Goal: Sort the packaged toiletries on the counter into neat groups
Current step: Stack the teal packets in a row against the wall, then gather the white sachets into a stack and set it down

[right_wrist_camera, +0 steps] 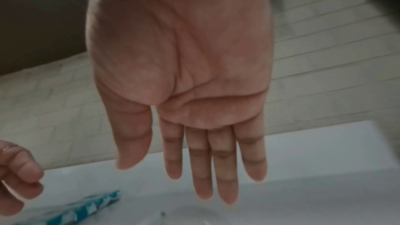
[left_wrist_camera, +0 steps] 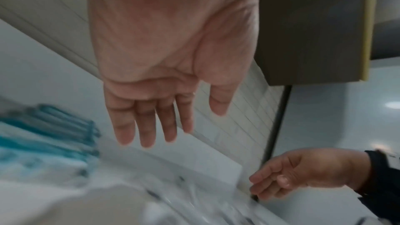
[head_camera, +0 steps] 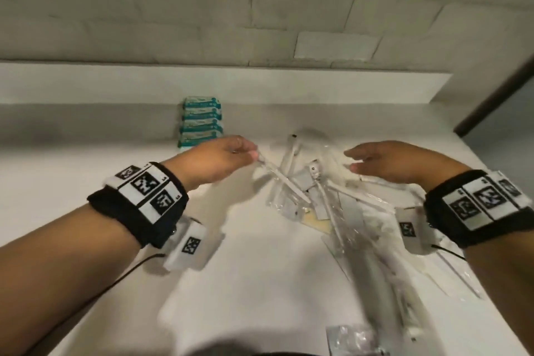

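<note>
A loose pile of clear-wrapped toiletries [head_camera: 318, 196] lies on the white counter [head_camera: 245, 283], right of centre. A neat stack of teal packets [head_camera: 200, 121] stands at the back against the ledge; it is blurred in the left wrist view [left_wrist_camera: 49, 134] and the right wrist view [right_wrist_camera: 86, 208]. My left hand [head_camera: 251, 153] hovers at the pile's left edge, its fingertips beside a long wrapped stick [head_camera: 277, 176]. Its fingers are straight and hold nothing [left_wrist_camera: 190, 126]. My right hand [head_camera: 352, 159] hovers over the pile's far right, with its fingers straight and the palm bare [right_wrist_camera: 173, 177].
A white ledge [head_camera: 115, 81] runs along the tiled wall behind the counter. A dark door frame [head_camera: 497, 89] rises at the far right, where the counter ends. A silvery sachet [head_camera: 349, 338] lies near the front edge. Bare counter lies left of the pile.
</note>
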The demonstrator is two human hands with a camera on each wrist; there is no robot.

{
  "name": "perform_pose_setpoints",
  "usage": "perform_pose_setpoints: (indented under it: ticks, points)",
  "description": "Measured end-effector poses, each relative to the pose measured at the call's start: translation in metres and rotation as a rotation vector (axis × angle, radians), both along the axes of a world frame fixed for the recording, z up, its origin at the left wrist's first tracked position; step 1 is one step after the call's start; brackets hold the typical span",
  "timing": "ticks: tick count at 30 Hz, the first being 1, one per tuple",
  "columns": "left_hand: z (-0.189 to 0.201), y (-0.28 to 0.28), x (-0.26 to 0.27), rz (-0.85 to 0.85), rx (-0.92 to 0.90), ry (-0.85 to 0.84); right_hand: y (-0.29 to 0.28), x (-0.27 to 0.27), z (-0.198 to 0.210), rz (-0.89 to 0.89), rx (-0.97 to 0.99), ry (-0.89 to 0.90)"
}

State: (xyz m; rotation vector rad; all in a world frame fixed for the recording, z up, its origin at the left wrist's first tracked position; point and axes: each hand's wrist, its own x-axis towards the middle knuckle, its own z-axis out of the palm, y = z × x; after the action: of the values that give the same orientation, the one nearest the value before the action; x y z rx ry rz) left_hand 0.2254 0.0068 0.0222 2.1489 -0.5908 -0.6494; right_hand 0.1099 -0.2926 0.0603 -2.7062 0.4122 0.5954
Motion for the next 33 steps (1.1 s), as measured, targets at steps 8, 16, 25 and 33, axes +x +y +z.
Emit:
perform_pose_setpoints:
  ticks: [8, 16, 25, 33]
  points:
    - [-0.017, -0.080, -0.060, -0.533, 0.551, -0.273, -0.017, -0.087, -0.035, 0.217, -0.054, 0.187]
    - [-0.017, -0.095, -0.075, -0.299, 0.714, -0.463, -0.056, -0.096, -0.051, 0.131, -0.128, -0.162]
    - [-0.028, -0.166, -0.057, -0.109, 0.779, -0.412, -0.092, -0.033, -0.052, 0.076, -0.169, -0.245]
    - [-0.034, -0.174, -0.051, -0.001, 0.834, -0.255, -0.111, -0.028, -0.076, -0.074, -0.150, -0.070]
